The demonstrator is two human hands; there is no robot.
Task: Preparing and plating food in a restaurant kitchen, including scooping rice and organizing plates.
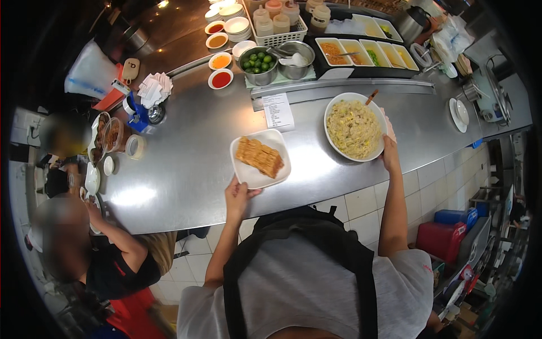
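My left hand (238, 195) grips the near left corner of a square white plate (277, 181), thumb over the rim. Sliced fried food (259, 156) with a golden-brown crust lies on that plate. At the right, my right hand (389, 153) holds the right rim of a round white bowl (328, 127). Fried rice (353, 128) with bits of egg fills the bowl, and a brown handle sticks up at its back edge. Pinkish paper shows beside the bowl, near my right hand. A printed slip (278, 112) lies on the steel counter behind and between the two dishes.
Behind stand a steel bowl of limes (257, 63), sauce dishes (220, 79), a basket of squeeze bottles (281, 39) and a rack of ingredient trays (368, 54). At the left, a co-worker's arm (114, 231) reaches over plates. Small white dishes (458, 114) sit far right.
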